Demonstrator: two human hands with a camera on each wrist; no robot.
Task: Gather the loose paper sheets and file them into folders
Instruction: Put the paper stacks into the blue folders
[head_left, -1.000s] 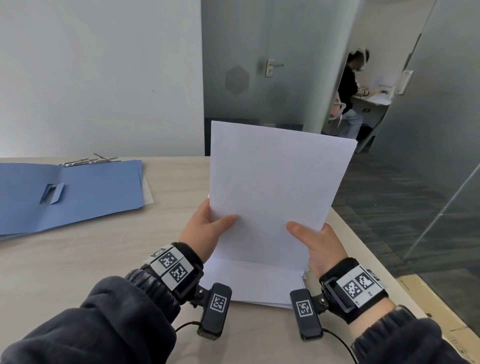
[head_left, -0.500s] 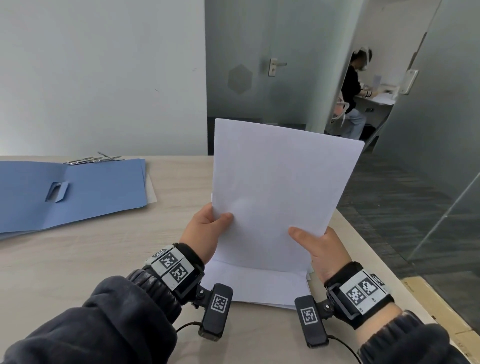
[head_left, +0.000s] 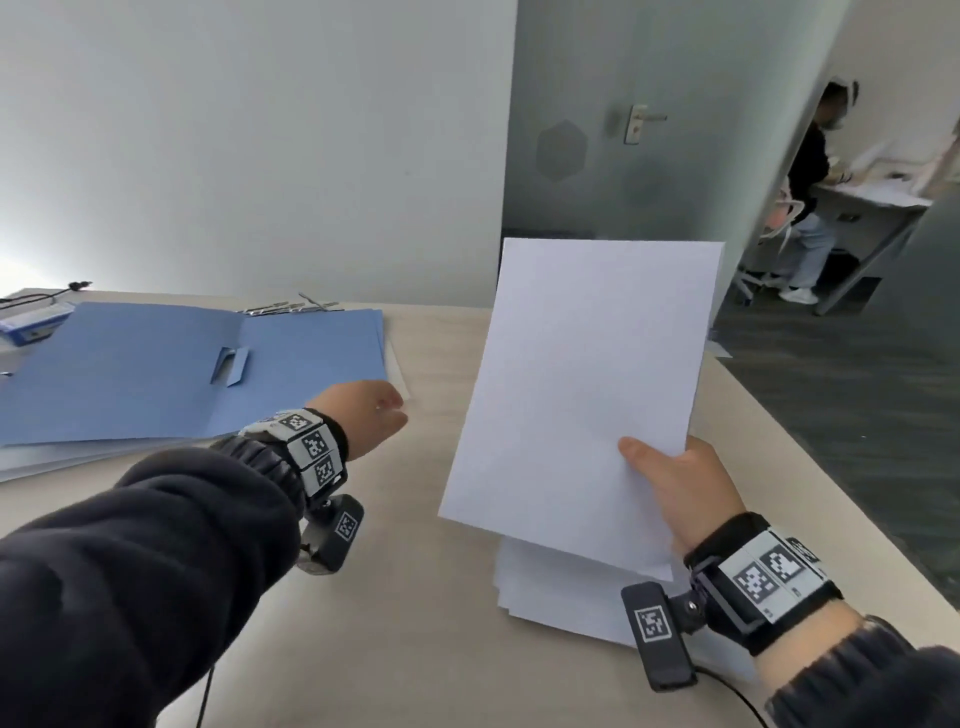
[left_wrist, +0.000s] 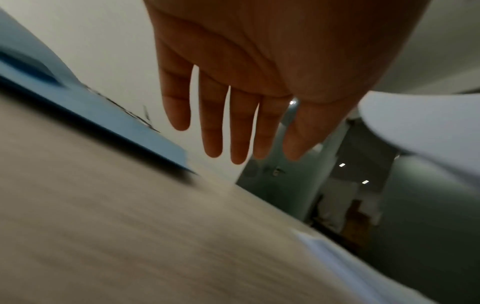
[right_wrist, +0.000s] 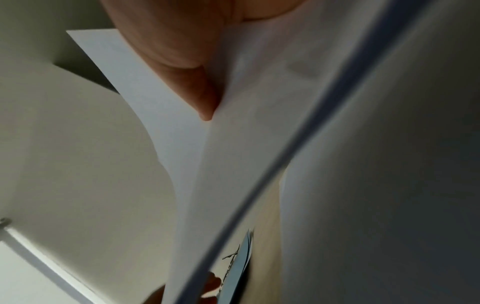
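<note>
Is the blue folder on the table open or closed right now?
Open. The blue folder lies spread flat on the table, centre crease and inner tab showing; nothing is filed on its visible faces.

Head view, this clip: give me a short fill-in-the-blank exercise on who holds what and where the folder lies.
1. The lifted white sheets are held by the ____ hand alone.
2. The left hand, fingers straight, holds ____ and reaches toward the open folder.
3. The folder's colour is ____.
4. More white paper lies flat on the ____, below the lifted sheets.

Missing words: right; nothing; blue; table
</note>
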